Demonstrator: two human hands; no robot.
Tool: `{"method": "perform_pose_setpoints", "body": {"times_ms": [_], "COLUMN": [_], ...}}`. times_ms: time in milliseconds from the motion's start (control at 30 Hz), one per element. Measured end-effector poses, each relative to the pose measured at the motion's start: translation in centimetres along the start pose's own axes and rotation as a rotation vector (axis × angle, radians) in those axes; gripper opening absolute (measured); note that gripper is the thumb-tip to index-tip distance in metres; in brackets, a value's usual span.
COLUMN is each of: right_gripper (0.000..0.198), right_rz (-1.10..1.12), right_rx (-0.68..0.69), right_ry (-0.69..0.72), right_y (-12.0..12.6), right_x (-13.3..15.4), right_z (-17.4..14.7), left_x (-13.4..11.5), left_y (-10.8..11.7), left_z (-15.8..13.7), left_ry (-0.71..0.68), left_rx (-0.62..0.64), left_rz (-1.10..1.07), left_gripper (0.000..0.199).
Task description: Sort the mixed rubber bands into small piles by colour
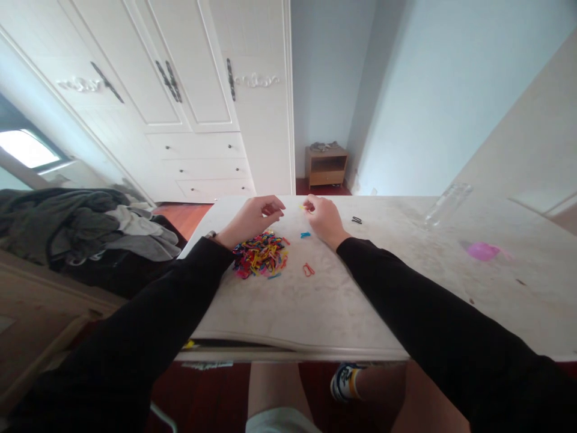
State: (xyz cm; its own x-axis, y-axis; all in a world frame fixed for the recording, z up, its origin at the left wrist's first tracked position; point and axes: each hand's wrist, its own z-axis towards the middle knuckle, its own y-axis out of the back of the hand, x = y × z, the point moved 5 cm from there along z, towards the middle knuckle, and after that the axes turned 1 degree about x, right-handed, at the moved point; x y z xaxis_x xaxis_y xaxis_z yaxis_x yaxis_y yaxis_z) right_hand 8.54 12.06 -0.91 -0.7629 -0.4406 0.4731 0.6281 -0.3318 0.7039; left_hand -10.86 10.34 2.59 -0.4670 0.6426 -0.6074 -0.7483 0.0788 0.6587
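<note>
White closet doors (193, 66) and a pale blue wall (433, 90) stand at the back of the room. A little wooden cabinet (327, 178) sits on the floor by the wall. Dark and grey clothes (90, 225) lie in a heap off to the left.

On the white desk (270, 316) is a pile of small clips (261, 255) in many colors. It sits just below the left hand (256, 215). That hand's fingers are loose and bent, with a gap between them. The right hand (325, 218) is near the far edge, and its fingers pinch a tiny yellow clip (301, 207).

Between the pile and the right arm lie a blue clip (305, 235) and, closer to the person, a red clip (309, 270). A black clip (356, 220) is to the right of the right hand. Farther right are a clear bottle (446, 205) and a soft pink thing (483, 251). Both sleeves (406, 288) are black.
</note>
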Motion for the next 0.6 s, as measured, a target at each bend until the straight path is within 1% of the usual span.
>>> {"method": "perform_pose_setpoints", "body": {"times_ms": [167, 367, 467, 600], "right_gripper": [0.026, 0.026, 0.029, 0.034], "right_rz": [-0.014, 0.024, 0.086, 0.187], "right_rx": [0.029, -0.021, -0.048, -0.032], "right_ry": [-0.023, -0.009, -0.02, -0.035], "right_y": [-0.2, 0.4, 0.8, 1.0], "right_x": [-0.4, -0.3, -0.7, -1.6], "right_z": [-0.1, -0.3, -0.6, -1.0], "left_x": [0.5, 1.2, 1.9, 2.6], "left_y": [0.2, 0.6, 0.9, 2.0], "left_z": [-0.1, -0.4, -0.7, -1.3], "left_ry": [-0.003, 0.0, 0.03, 0.096], "left_rx": [0.002, 0.015, 0.015, -0.052], "left_rz": [0.082, 0.139, 0.153, 0.169], "left_gripper": [0.016, 0.018, 0.019, 0.02]}}
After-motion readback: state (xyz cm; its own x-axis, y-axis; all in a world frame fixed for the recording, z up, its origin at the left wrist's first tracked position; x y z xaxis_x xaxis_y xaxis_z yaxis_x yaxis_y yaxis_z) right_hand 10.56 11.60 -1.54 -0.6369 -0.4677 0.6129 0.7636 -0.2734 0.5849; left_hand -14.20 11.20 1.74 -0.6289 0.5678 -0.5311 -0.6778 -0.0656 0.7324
